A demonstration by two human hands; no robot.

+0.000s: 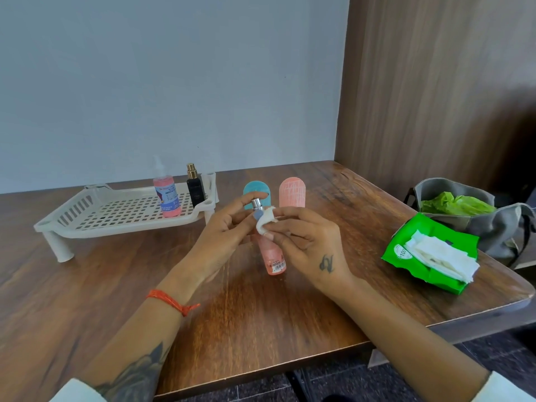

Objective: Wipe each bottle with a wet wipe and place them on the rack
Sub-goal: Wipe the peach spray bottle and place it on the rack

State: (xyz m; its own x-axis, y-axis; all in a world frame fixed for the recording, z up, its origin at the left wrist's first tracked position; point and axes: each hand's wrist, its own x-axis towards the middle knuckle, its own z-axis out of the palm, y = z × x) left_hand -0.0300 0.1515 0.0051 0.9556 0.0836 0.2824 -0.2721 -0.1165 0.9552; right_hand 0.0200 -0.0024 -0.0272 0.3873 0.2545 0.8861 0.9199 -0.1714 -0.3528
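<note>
The pink bottle [272,256] is held up just above the middle of the table, tilted slightly with its base toward the person and its silver spray nozzle [256,203] at the far end. The left hand [223,236] grips it around the upper part, fingers curled about the neck. The right hand [307,242] pinches a folded white wet wipe [266,220] between thumb and fingertips and presses it against the bottle just below the nozzle. Just behind the hands, two rounded caps or cases lie on the tabletop, a teal one [256,194] partly hidden by the fingers and a salmon-pink one [292,192] beside it. To the left stands a cream plastic rack [95,216] with a perforated floor and short legs; on its far right corner stand a pink pump bottle with a blue label [168,195] and, close beside it, a small black bottle with a gold top [195,188], both upright. On the right, near the table's edge, lies an open green packet of wipes [417,256] with white sheets spilling out. Beyond it, off the table's corner, sits a grey bag [499,227] with something bright green inside. The table [261,314] is dark, glossy wood grain with rounded corners, pushed into a corner of the room. A plain pale grey-blue wall [174,82] runs behind it, and a brown wood-grain panel [435,82] closes off the right side. Dark flooring shows below the near edge.
</note>
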